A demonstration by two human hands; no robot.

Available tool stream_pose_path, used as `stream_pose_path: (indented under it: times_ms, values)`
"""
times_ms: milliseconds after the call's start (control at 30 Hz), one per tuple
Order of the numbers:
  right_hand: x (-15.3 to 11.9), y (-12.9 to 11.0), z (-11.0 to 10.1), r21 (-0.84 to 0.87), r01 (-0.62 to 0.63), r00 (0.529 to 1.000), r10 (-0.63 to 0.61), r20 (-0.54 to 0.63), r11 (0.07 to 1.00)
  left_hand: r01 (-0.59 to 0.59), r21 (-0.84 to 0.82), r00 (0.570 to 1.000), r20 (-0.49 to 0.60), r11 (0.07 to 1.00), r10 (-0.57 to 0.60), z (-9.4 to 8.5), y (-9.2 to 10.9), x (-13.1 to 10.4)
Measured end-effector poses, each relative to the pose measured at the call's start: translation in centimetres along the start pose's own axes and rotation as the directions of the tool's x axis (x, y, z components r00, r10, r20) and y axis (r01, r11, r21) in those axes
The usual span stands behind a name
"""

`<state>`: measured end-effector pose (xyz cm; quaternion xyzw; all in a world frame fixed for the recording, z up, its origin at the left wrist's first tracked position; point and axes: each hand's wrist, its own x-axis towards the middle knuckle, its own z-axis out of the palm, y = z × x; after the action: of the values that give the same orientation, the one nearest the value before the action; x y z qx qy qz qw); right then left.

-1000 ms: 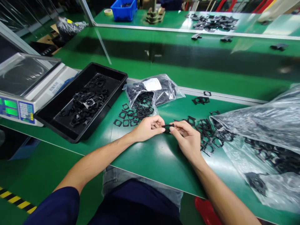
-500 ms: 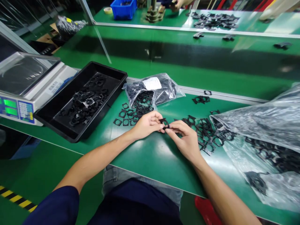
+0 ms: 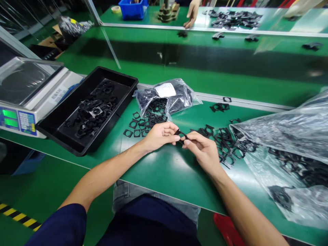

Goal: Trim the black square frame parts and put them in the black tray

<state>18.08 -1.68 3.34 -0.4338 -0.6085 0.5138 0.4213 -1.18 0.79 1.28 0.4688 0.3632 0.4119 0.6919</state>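
Note:
Between my two hands is a small black plastic part with a round hole [image 3: 181, 135], held above the green bench. The fingers and thumb of my left hand [image 3: 163, 135] pinch its left side. My right hand [image 3: 203, 147] grips the right edge with thumb and fingertips. Just beyond my left hand lie several loose black square frames [image 3: 133, 123], beside a clear bag of black rings [image 3: 176, 97] with a white label. Close to my right hand spreads a pile of black ring-shaped parts [image 3: 225, 145].
A black tray [image 3: 74, 147] of similar parts stands at left, against a weighing scale [image 3: 30, 111]. At right, a large plastic bag [image 3: 287, 133] spills black parts. Across a clear panel, a co-worker's hand [image 3: 192, 13] is near a blue bin [image 3: 132, 10] and a black heap [image 3: 234, 19].
The black part has turned between my fingers, and its hole shows more openly. My right hand has shifted slightly right. Across the panel, the co-worker's hand has come down toward the bench, where a dark piece now lies.

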Motion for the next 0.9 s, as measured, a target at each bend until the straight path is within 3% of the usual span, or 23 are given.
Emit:
stream_pose_path:
  times_ms: [233,467,900]
  values:
    - [0.07,0.03,-0.36,0.061,-0.049,0.993,0.042,0.113,0.997,0.010,-0.031,1.000,-0.019,0.999,-0.010,0.09,-0.19,-0.02]
    - [-0.05,0.06,-0.19,-0.003,0.028,0.994,-0.028,0.110,1.000,0.065,-0.093,0.997,-0.023,0.993,-0.068,-0.04,-0.24,-0.01]
    - [0.09,-0.14,-0.45,0.059,-0.045,0.990,0.037,0.139,0.997,0.081,-0.087,0.994,-0.067,0.993,-0.087,-0.14,0.04,0.01]
